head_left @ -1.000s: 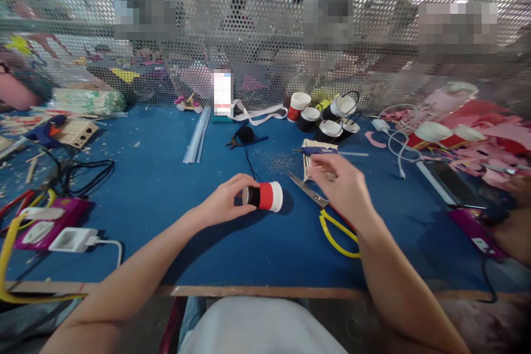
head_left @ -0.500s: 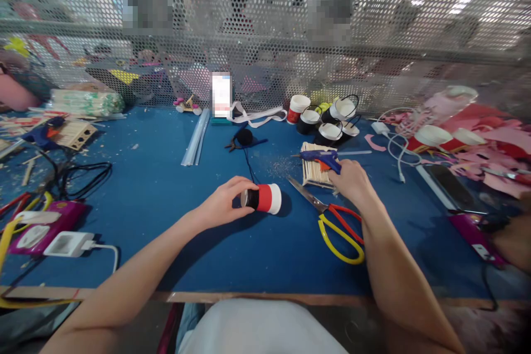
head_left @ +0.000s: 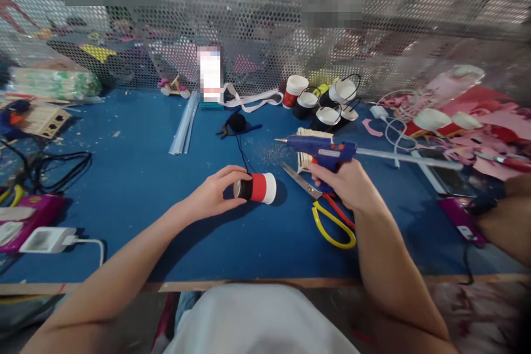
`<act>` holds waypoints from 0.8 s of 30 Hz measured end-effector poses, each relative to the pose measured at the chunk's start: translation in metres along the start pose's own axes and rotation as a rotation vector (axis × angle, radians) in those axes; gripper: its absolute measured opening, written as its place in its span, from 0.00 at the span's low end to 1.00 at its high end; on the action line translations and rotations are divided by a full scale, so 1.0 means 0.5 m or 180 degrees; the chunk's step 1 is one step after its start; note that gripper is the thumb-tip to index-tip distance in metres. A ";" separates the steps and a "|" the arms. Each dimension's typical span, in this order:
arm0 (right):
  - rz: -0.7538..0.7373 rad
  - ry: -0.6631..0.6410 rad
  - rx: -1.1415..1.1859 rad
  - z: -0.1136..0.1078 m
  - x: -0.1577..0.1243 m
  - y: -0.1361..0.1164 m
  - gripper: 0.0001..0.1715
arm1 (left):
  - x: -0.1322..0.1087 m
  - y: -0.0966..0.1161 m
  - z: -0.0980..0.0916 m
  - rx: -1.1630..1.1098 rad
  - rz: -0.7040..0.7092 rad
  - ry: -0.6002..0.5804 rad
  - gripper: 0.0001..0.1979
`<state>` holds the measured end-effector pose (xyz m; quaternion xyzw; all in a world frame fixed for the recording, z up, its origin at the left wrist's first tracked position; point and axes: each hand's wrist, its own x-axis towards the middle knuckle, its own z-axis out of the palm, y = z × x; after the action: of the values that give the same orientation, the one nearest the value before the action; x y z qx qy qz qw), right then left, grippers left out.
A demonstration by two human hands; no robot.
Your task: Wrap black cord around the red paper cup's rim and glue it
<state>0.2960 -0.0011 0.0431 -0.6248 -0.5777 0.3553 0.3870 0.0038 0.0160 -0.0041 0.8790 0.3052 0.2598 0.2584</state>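
My left hand (head_left: 215, 191) grips the black-wrapped end of a paper cup (head_left: 259, 188) that lies on its side; its middle is red and its rim end white. A black cord (head_left: 241, 152) runs from the cup to a dark ball of cord (head_left: 237, 122). In my right hand (head_left: 346, 183) is a blue hot glue gun (head_left: 323, 149), raised above the table with its nozzle to the left and a long glue stick out of its back. Beneath it sits a small stand of wooden sticks (head_left: 305, 161). Scissors (head_left: 332, 227) with red and yellow handles lie below.
Several cups (head_left: 327, 117) with black loops stand at the back right. Clear glue sticks (head_left: 183, 124) and pliers (head_left: 226, 131) lie further left. A phone with a lit screen (head_left: 211, 74) leans against the perforated metal screen (head_left: 257, 27). Another person's hand (head_left: 504, 221) is at the right edge.
My right hand has lifted the glue gun off the wooden stand, bringing up its long glue stick. My left hand still holds the cup. The camera view has shifted slightly.
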 end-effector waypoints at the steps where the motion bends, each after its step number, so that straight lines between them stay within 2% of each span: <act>1: -0.0002 -0.0149 0.0059 0.011 -0.007 -0.005 0.15 | 0.000 -0.001 0.000 -0.0005 0.0003 -0.0003 0.20; 6: -0.0028 -0.0648 0.0024 0.046 -0.033 -0.015 0.15 | -0.003 -0.005 -0.003 0.0028 -0.0006 -0.0056 0.20; 11: 0.0071 -0.0694 -0.0554 0.048 -0.050 -0.020 0.17 | -0.004 -0.010 -0.004 0.0078 0.0019 0.0044 0.19; 13: -0.0240 -0.0617 -0.0866 0.050 -0.054 -0.013 0.16 | -0.004 -0.014 -0.003 0.0065 0.0033 0.0094 0.19; 17: -0.1160 -0.0399 -0.1483 0.050 -0.055 0.017 0.13 | -0.004 -0.024 0.002 -0.0037 0.0053 0.0214 0.22; 21: -0.1508 -0.0484 -0.1726 0.039 -0.054 0.037 0.12 | -0.005 -0.027 0.003 -0.0117 0.0030 0.0266 0.24; 24: -0.1846 -0.0568 -0.1957 0.033 -0.053 0.034 0.14 | -0.003 -0.023 0.001 -0.0117 0.0081 0.0283 0.23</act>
<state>0.2870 -0.0268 0.0203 -0.4896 -0.8395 0.0957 0.2152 -0.0016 0.0228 -0.0119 0.8655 0.3003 0.3074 0.2574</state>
